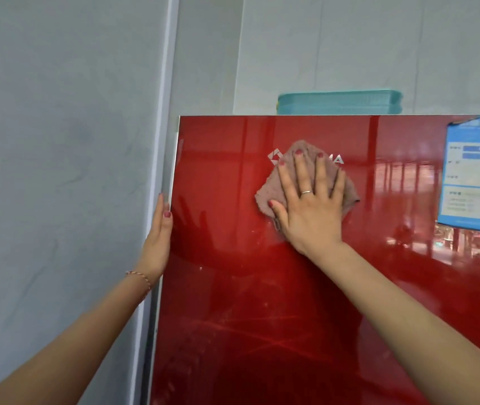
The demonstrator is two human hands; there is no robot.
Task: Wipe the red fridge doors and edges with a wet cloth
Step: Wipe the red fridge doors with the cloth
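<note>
Head view: red fridge door (291,287) fills the lower right of the frame, top edge about a third of the way down, left edge running down the centre-left. Surface is glossy glass-like red with strong reflections of bright shapes across the right side; fine scratches and smears visible in the lower half. A silver trim strip lines the left edge.

Right hand (310,206) sits centre frame, flat on the door, fingers (301,171) straight and spread, pressing a cloth (349,191) against the surface. Cloth is brownish-pink, crumpled, edges sticking out around the hand on the left, top and right. It covers the middle of a white brand logo (275,158); only the emblem and the last letters show. Ring on one finger, red nail polish.

Left hand (158,241) is at the door's left edge, mid-height in frame, palm against the side, fingers straight, thumb lying on the front face at the edge. Thin bracelet (140,280) on the wrist.

Blue-and-white label (478,173) stuck at the upper right of the door, top corner peeling. Teal plastic container (339,103) on top of the fridge. Grey wall (57,141) on the left.
</note>
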